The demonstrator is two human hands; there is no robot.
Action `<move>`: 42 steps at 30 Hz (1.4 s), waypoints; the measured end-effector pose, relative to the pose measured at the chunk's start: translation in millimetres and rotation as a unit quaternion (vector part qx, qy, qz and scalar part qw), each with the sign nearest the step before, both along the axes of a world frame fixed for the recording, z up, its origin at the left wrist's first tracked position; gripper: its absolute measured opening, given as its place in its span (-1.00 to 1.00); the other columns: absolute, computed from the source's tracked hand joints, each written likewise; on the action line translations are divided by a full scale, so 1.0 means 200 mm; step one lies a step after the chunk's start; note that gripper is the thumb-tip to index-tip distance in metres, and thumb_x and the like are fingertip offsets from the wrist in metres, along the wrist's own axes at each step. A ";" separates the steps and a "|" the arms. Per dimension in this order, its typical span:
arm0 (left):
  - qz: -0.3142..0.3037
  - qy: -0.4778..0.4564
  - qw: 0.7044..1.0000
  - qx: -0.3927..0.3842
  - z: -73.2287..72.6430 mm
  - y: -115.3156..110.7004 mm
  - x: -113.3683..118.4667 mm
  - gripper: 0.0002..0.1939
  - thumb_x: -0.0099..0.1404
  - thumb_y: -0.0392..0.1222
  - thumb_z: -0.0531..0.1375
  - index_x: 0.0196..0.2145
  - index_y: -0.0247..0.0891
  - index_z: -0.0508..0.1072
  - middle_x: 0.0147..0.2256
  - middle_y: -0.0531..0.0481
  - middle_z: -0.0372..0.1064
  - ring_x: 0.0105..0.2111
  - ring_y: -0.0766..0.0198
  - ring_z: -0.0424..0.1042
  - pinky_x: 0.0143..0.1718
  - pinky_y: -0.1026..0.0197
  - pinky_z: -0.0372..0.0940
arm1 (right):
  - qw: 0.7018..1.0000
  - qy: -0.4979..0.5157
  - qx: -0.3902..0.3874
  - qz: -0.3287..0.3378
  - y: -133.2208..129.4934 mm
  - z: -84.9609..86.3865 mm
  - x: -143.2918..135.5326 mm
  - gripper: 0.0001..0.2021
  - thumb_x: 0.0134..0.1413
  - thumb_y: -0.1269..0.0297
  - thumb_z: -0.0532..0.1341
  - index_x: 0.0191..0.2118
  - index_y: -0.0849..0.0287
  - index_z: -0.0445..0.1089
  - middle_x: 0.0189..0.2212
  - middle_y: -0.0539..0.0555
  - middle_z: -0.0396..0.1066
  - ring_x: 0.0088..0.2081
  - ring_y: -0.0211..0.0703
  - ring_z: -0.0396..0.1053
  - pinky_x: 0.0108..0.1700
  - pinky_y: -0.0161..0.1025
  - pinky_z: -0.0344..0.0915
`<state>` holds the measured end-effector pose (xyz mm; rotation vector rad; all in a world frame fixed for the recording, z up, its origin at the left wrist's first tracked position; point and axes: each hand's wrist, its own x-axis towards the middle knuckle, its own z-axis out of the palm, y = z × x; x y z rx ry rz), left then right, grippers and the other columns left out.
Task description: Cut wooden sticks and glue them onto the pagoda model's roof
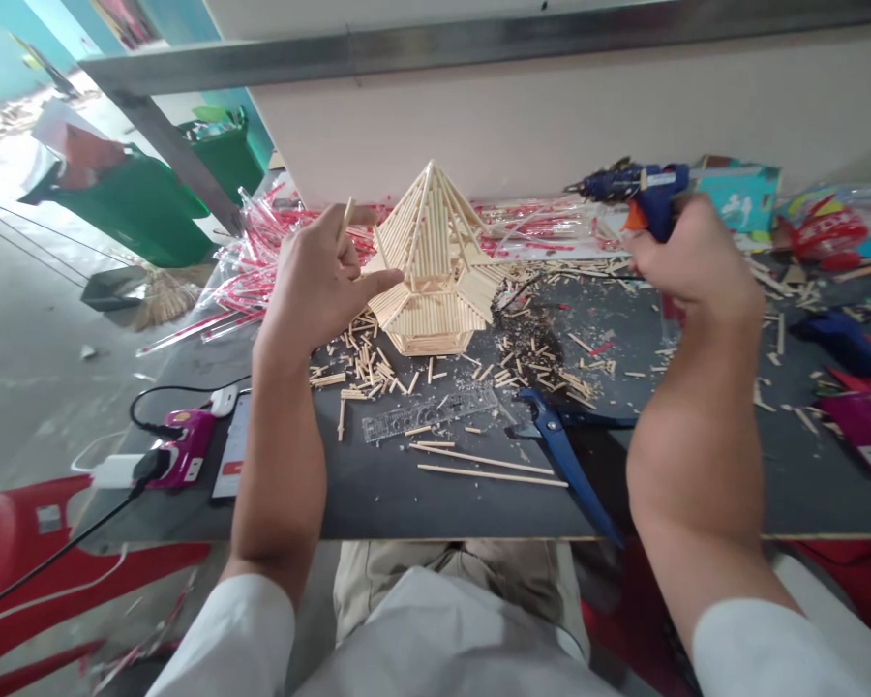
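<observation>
Right hand (707, 257) holds glue gun (657, 198) (its label (662, 178) unreadable).

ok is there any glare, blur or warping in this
Head view: glare washes out the floor at upper left; head view: the glue gun and right hand look slightly soft; head view: the side edges look stretched, wide-lens style.

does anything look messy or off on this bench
Yes: stick pieces lie scattered around the wooden model, and a dark, speckled patch marks the table to its right. A blue cutter handle reaches the front edge. The model shows no clear damage.
</observation>
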<state>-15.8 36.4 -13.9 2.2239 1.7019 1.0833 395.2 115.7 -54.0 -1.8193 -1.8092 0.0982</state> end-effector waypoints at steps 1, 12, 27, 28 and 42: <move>-0.001 0.000 1.000 0.003 0.00 0.00 0.00 -0.49 0.18 -0.10 0.36 0.09 -0.13 0.43 -0.50 0.09 0.34 -0.53 0.25 0.18 -0.40 0.14 0.18 | 0.999 0.017 0.036 0.010 -0.04 0.03 -0.05 -0.55 0.18 0.18 0.32 0.13 0.22 0.33 -0.06 0.33 0.52 -0.16 -0.01 0.47 -0.14 -0.14 0.32; -0.043 -0.018 0.998 0.031 -0.03 0.01 -0.01 -0.49 0.15 -0.07 0.41 0.06 -0.07 0.48 -0.57 0.14 0.21 -0.55 0.28 0.11 -0.45 0.15 0.10 | 0.992 -0.058 0.091 0.071 -0.30 0.21 -0.52 -0.53 0.35 -0.09 0.05 0.23 0.00 0.20 0.06 0.26 0.46 0.02 0.25 0.45 0.03 0.10 0.38; -0.020 -0.006 1.000 0.020 -0.01 -0.01 -0.03 -0.50 0.20 -0.08 0.37 0.09 -0.09 0.44 -0.50 0.09 0.29 -0.50 0.22 0.19 -0.37 0.12 0.13 | 0.991 -0.113 0.051 0.060 -0.28 0.19 -0.55 -0.44 0.34 -0.02 0.00 0.36 0.03 0.12 0.11 0.31 0.42 0.16 0.40 0.37 0.10 0.22 0.33; -0.019 -0.004 1.000 0.022 -0.01 -0.01 -0.04 -0.50 0.20 -0.07 0.37 0.10 -0.10 0.44 -0.50 0.09 0.30 -0.50 0.22 0.19 -0.36 0.11 0.13 | 0.991 -0.112 0.051 0.059 -0.28 0.19 -0.55 -0.45 0.34 -0.02 0.00 0.35 0.03 0.13 0.11 0.31 0.42 0.17 0.41 0.36 0.11 0.22 0.33; -0.016 0.010 1.000 0.019 -0.01 0.00 -0.03 -0.49 0.21 0.00 0.38 0.09 -0.09 0.44 -0.53 0.10 0.28 -0.50 0.20 0.22 -0.35 0.08 0.14 | 0.990 -0.098 0.062 0.076 -0.28 0.19 -0.55 -0.47 0.37 -0.07 -0.04 0.26 0.15 0.23 0.12 0.41 0.42 0.15 0.39 0.36 0.12 0.12 0.25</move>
